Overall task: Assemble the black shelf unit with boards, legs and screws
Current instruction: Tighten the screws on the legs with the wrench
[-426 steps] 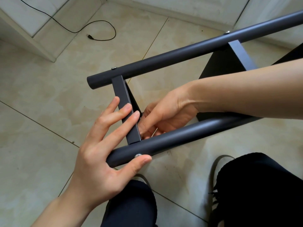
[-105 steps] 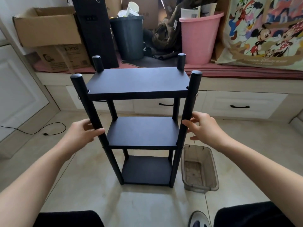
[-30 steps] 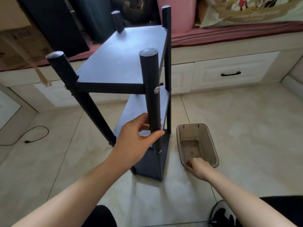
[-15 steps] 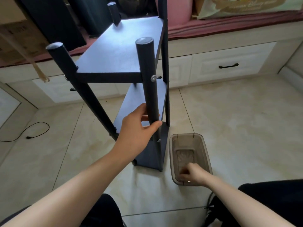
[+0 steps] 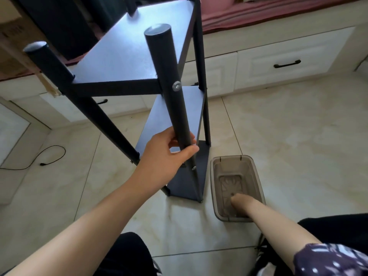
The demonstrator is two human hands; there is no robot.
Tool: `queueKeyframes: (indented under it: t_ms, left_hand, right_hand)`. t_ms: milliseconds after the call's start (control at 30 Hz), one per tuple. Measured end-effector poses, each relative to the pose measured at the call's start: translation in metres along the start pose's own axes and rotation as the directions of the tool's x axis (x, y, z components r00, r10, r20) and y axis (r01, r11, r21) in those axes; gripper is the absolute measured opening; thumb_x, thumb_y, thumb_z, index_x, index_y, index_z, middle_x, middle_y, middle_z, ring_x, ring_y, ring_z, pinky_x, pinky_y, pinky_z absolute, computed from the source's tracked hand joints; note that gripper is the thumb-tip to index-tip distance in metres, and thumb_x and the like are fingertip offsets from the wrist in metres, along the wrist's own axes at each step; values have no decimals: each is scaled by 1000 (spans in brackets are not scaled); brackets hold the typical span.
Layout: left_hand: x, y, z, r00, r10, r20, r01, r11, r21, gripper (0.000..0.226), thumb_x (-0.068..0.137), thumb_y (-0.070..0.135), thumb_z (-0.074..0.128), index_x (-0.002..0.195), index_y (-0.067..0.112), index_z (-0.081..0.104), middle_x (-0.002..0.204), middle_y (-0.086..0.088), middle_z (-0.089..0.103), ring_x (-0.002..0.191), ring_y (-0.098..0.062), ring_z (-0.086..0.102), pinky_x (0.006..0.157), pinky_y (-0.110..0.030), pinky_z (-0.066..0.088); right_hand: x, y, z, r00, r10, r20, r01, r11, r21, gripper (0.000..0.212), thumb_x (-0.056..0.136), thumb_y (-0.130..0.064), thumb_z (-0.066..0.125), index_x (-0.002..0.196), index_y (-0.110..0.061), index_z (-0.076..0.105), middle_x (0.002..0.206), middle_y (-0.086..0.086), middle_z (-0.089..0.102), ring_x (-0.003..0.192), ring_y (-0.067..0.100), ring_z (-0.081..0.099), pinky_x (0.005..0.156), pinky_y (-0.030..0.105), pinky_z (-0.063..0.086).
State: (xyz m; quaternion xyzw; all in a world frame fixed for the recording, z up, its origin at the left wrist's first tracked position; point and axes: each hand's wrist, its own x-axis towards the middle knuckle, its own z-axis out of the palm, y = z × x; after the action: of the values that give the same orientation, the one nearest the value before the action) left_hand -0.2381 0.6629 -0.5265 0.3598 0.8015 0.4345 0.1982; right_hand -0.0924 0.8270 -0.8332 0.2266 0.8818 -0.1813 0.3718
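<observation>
Black shelf unit [image 5: 127, 62] with a shiny silver screw [image 5: 176, 85], see-through grey-brown plastic box [image 5: 258, 188], creamy beige floor tiles [image 5: 298, 146], white drawers [image 5: 282, 54] with black handles, dark red cushion [image 5: 249, 12] upper right, purple sleeve [image 5: 334, 259] with white spots lower right

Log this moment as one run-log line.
stage: black three-board shelf unit upright on floor | left hand: grips near round black leg | right hand: inside clear plastic bin, grasp unclear

My view: a home room, beige tiled floor [image 5: 298, 136], white drawer bench [image 5: 286, 62] with red cushion [image 5: 258, 10], cardboard box [image 5: 10, 46].
</observation>
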Motion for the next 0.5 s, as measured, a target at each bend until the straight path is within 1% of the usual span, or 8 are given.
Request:
queueKeyframes:
  t_ms: [33, 100, 167, 233, 300, 400, 500]
  left_hand:
    - [0, 0, 1, 1000, -9, 4, 9, 1000, 0, 13, 86, 25, 77, 93, 30, 69, 94, 17, 75, 98, 1, 68, 99, -31, 53]
    - [1, -1, 1, 1000, -12, 1, 12, 1000, 8, 12, 86, 24, 78, 91, 31, 69, 93, 16, 75, 98, 0, 68, 98, -29, 53]
    - [2, -1, 1, 1000, -15, 6, 14, 1000, 19, 12, 85, 24, 78, 89, 31, 69, 92, 17, 75, 98, 0, 68, 92, -19, 52]
    - [3, -1, 2, 1000, -10, 24, 10, 1000, 24, 10, 85, 23, 77, 88, 29, 70, 90, 19, 74, 98, 2, 67, 81, -6, 50]
    - [5, -1, 3, 999, -17, 37, 15, 999, 34, 9, 86, 22, 77, 89, 27, 71, 90, 20, 73, 98, 4, 66, 76, 1, 45]
    - [5, -2, 4, 999, -23, 39, 22, 1000, 19, 8, 85, 21, 77, 88, 26, 71, 90, 17, 74, 99, 2, 66, 78, 0, 47]
    - [4, -2, 6, 999, -14, 36, 14, 1000, -7, 10, 86, 20, 76, 91, 27, 71, 91, 15, 74, 98, 1, 67, 80, -4, 49]
  right_hand:
    - [3, -2, 0, 1000, -14, 7, 14, 1000, -21, 39, 100, -3, 42, 139, 2, 47, 143, 22, 48, 131, 34, 50, 107, 41, 42]
    - [7, -4, -4, 999, -45, 25, 46, 996, -80, 40, 100, -5, 44, 139, -1, 48, 142, 19, 50, 131, 33, 50, 107, 42, 43]
    - [12, -5, -7, 996, -78, 43, 83, 988, -134, 41, 101, -11, 46, 141, -3, 47, 143, 17, 50, 132, 32, 49, 107, 43, 43]
    - [17, -3, -7, 992, -111, 65, 122, 972, -200, 41, 102, -15, 46, 141, -3, 46, 144, 17, 49, 132, 32, 49, 108, 41, 41]
    - [19, -2, -6, 987, -128, 98, 149, 958, -244, 42, 99, -14, 50, 139, -3, 48, 142, 17, 51, 131, 32, 50, 106, 40, 42]
    - [22, -1, 0, 988, -123, 90, 143, 952, -269, 41, 97, -11, 54, 137, -5, 50, 140, 19, 52, 127, 35, 52, 103, 43, 45]
    - [24, 2, 1, 992, -115, 53, 124, 962, -244, 39, 98, -14, 55, 136, -7, 52, 139, 17, 53, 128, 34, 52, 103, 44, 45]
